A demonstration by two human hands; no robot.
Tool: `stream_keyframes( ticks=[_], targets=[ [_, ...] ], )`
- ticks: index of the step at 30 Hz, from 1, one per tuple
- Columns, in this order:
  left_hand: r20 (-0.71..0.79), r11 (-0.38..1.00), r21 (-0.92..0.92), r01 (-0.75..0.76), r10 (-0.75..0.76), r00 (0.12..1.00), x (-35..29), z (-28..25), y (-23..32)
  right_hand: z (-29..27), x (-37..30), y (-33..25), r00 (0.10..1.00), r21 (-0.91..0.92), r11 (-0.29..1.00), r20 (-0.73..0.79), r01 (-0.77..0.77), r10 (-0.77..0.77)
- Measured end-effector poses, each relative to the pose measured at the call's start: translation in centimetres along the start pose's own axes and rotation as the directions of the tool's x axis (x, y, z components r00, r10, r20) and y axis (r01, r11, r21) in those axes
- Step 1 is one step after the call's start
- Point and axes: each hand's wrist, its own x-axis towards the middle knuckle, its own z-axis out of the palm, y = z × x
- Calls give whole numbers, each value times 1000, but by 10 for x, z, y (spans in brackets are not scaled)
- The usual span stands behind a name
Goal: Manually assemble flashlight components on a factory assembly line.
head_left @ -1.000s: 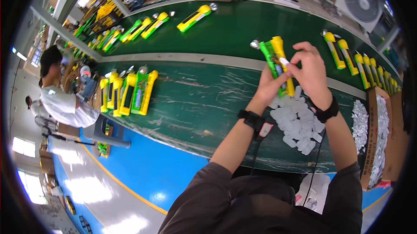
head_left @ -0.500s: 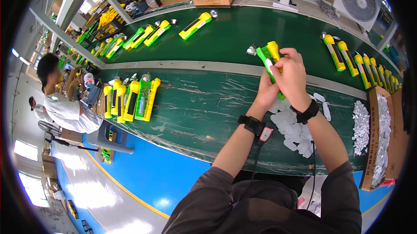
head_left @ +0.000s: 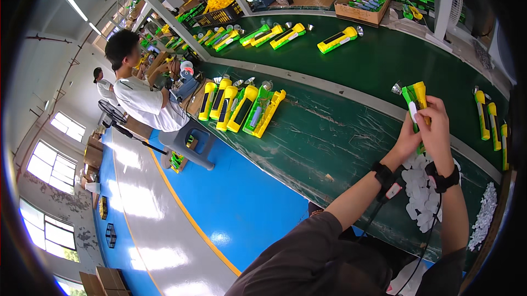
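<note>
Gripping a yellow-and-green flashlight (head_left: 415, 98) above the far edge of the green workbench (head_left: 329, 142), the left hand (head_left: 407, 141) steadies its body while the right hand (head_left: 436, 131) pinches a white piece against it; pressing squarely would likely seat it best. White pieces (head_left: 420, 191) lie just below, more flashlights (head_left: 241, 106) sit left, and a seated person (head_left: 140, 95) works in the factory hall.

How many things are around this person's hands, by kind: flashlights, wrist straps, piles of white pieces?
Green-and-yellow flashlight, held: 1
Yellow flashlights lying to the right: 3
Black wrist straps: 2
Piles of white pieces: 2
Total: 8
</note>
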Motion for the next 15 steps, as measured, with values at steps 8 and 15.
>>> stream_keyframes(
  ticks=[8,15],
  targets=[
    [-13,838,-501,213,-254,967,8,-1,2,-27,-33,18,939,275,910,241,-310,247],
    [6,897,-365,251,-267,964,3,-1,9,-18,-41,10,949,135,956,217,-261,228]
  ],
)
